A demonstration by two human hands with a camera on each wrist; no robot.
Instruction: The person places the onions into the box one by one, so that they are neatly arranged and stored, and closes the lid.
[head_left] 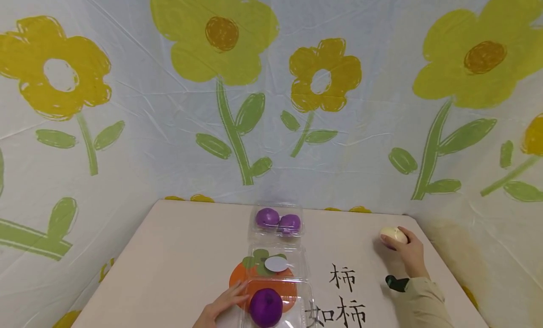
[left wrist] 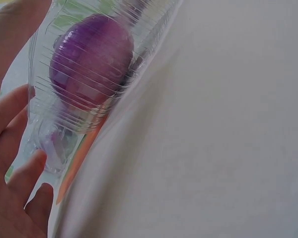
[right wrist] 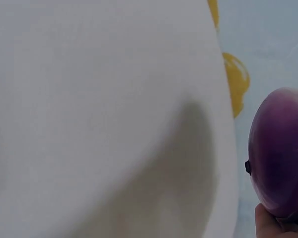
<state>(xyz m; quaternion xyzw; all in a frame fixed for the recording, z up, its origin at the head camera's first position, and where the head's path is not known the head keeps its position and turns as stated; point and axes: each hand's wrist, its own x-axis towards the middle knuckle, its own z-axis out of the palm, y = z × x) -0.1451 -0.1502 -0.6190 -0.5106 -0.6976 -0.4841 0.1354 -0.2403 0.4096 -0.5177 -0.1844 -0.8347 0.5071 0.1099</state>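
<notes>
My right hand (head_left: 412,253) grips a round turnip-like vegetable (head_left: 393,234) above the table's far right. Its cream side faces up in the head view, while the right wrist view shows its purple side (right wrist: 280,148) with a small dark stub. My left hand (head_left: 224,303) rests with spread fingers at the left edge of a clear plastic clamshell box (head_left: 300,295). Inside that box sits one round deep-purple vegetable (head_left: 266,308). The box's raised or folded-back lid (head_left: 298,262) bears a white oval label (head_left: 276,264).
Behind the front box stands another clear box (head_left: 252,236) with two purple round vegetables (head_left: 267,218). The pale table mat (head_left: 178,252) carries an orange persimmon print (head_left: 237,277) and black characters (head_left: 342,277). A flower-patterned cloth (head_left: 169,130) rises around the table.
</notes>
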